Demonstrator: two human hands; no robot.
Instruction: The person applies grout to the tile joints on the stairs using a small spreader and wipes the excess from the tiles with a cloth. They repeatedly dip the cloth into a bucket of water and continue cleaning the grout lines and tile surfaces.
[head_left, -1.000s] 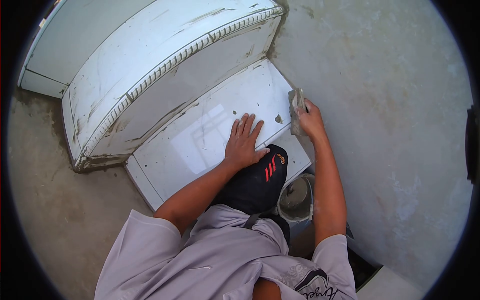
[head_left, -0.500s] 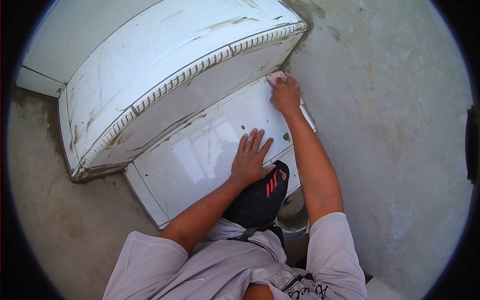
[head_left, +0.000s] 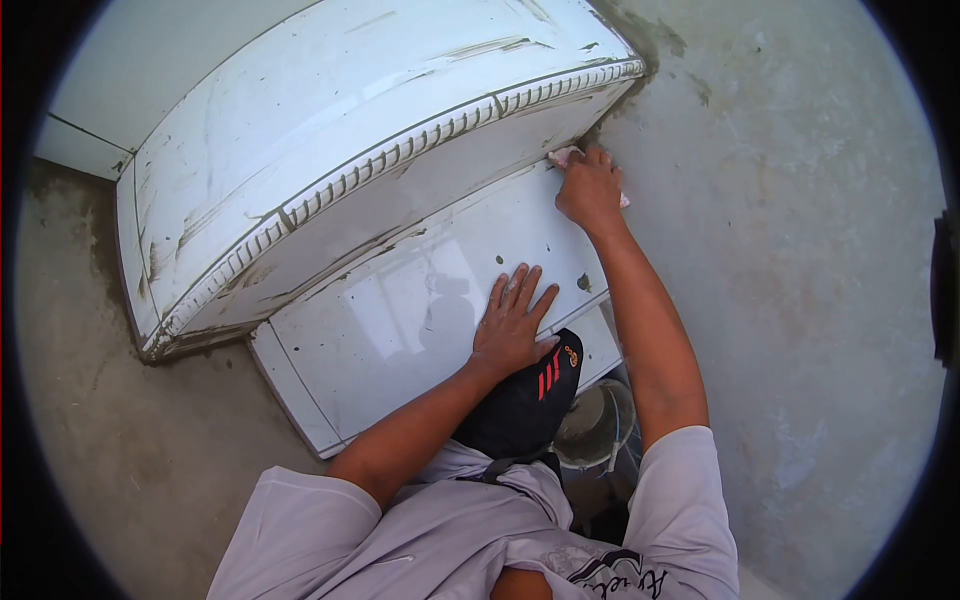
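Note:
My left hand [head_left: 508, 325] lies flat with spread fingers on the glossy white tile tread [head_left: 380, 330], next to my dark-clad knee. At the far right end of that tread, by the wall, my right hand [head_left: 591, 190] is closed on a pinkish-white cloth [head_left: 562, 157]. Parts of the cloth stick out on both sides of the fingers; the rest is hidden under the hand. Dark smears mark the tile, one of them between my two hands.
A higher white tiled step [head_left: 350, 100] with a ridged, smeared edge rises beyond the tread. A grey wall [head_left: 800, 250] stands at the right. Beside my knee is a bucket [head_left: 597, 425]. Bare concrete [head_left: 90, 300] lies at the left.
The view has shifted slightly, and more of the bucket shows. My right hand still holds the cloth in the far corner; less of it shows at the fingertips. My left hand remains flat on the tile.

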